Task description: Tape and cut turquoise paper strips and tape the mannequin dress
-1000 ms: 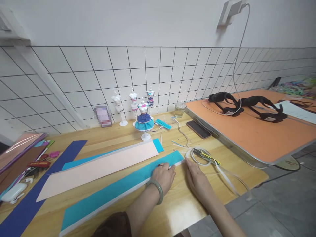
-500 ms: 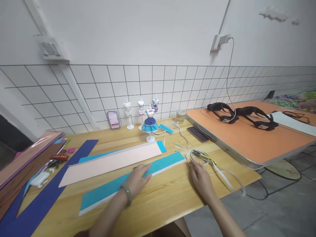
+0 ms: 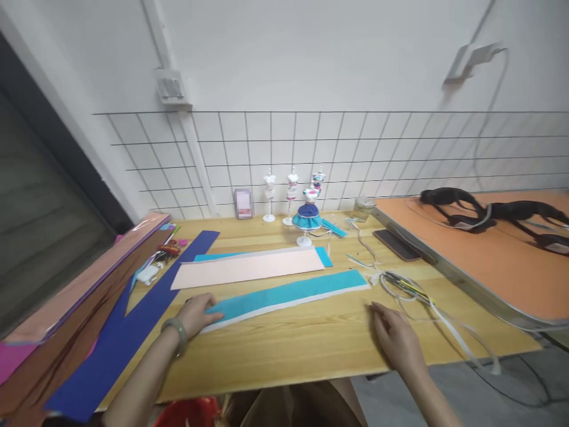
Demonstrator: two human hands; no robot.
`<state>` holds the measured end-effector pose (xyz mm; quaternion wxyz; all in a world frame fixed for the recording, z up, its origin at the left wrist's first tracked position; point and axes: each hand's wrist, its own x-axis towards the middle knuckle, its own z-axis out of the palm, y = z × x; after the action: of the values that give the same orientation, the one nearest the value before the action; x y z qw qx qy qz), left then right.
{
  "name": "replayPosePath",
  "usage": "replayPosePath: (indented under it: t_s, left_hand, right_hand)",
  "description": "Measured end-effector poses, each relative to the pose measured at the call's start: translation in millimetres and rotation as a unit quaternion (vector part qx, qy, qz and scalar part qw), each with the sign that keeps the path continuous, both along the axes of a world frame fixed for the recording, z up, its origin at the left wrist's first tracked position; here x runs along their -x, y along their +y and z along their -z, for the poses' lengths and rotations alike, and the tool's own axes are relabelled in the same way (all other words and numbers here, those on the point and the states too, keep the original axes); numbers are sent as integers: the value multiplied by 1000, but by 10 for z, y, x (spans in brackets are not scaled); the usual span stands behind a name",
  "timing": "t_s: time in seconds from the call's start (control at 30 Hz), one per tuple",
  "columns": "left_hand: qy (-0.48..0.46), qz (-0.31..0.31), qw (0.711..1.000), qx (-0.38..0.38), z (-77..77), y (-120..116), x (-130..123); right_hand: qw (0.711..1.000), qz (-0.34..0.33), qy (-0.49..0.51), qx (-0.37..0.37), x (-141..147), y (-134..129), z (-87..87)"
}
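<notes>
A long teal strip with a white lower edge lies flat on the wooden table. At its left end is my left hand, thumb and fingers spread and touching the strip, with a bracelet on the wrist. My right hand rests on the wood near the strip's right end, its fingers loosely curled and apart, holding nothing. Behind the teal strip lies a pale pink strip over a second teal piece. A long navy strip runs diagonally at the left.
Ribbon coils with a yellow-handled tool lie beyond my right hand. A phone and a glass are farther back. Small dress forms, one in a blue skirt, stand near the wall. Black headsets sit on the orange table.
The view has turned left. My left hand has slid from the middle of the teal strip to its left end. My right hand has drawn back from the ribbon coil.
</notes>
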<state>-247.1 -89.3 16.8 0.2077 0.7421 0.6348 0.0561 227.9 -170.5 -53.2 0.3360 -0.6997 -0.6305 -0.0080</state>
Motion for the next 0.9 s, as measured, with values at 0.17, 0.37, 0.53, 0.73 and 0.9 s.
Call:
replayPosePath:
  t_s: [0.17, 0.37, 0.53, 0.73, 0.9]
  left_hand:
    - [-40, 12, 998, 44, -99, 37, 4]
    - [-194, -25, 972, 129, -98, -106, 16]
    - [-322, -85, 930, 157, -135, -259, -32]
    - [-314, -40, 939, 134, -541, -399, -46]
    - [-314, -43, 939, 133, -830, -479, -121]
  right_hand:
    - [998, 8, -40, 40, -78, 19, 48]
    - [995, 6, -84, 51, -170, 17, 144]
    - [994, 11, -89, 66, -164, 44, 124]
    - [997, 21, -12, 78, -95, -2, -85]
    - [993, 106, -17, 51, -496, 180, -400]
